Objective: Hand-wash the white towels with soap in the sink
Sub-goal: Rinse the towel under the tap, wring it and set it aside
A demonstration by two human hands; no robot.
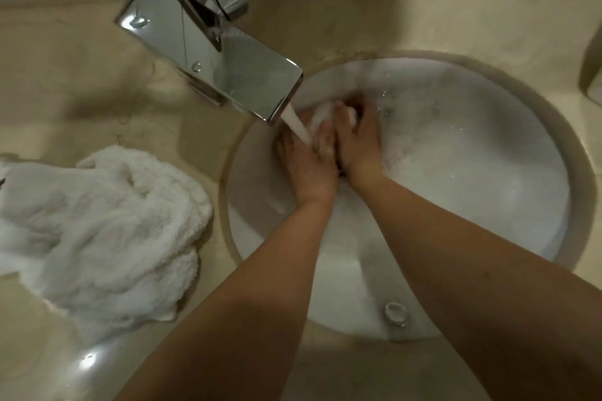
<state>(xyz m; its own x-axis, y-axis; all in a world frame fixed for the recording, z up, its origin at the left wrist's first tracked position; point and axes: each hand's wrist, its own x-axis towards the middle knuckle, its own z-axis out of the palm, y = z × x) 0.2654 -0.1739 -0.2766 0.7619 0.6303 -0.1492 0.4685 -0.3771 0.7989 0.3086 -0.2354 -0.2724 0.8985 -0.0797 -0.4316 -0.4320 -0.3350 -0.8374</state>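
Towel sits bunched under the tap, near the sink rim's far edge — left hand and right hand both clench it.

Left hand and right hand side by side; fingers curled, forearms outstretched.

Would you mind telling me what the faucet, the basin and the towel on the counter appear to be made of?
The faucet looks like polished chrome-plated metal: its flat faces reflect like a mirror. The basin seems glazed white ceramic, smooth and glossy under the suds, though enamel cannot be ruled out. The towel on the counter appears to be white terry cloth, with a fluffy looped pile and soft crumpled folds.
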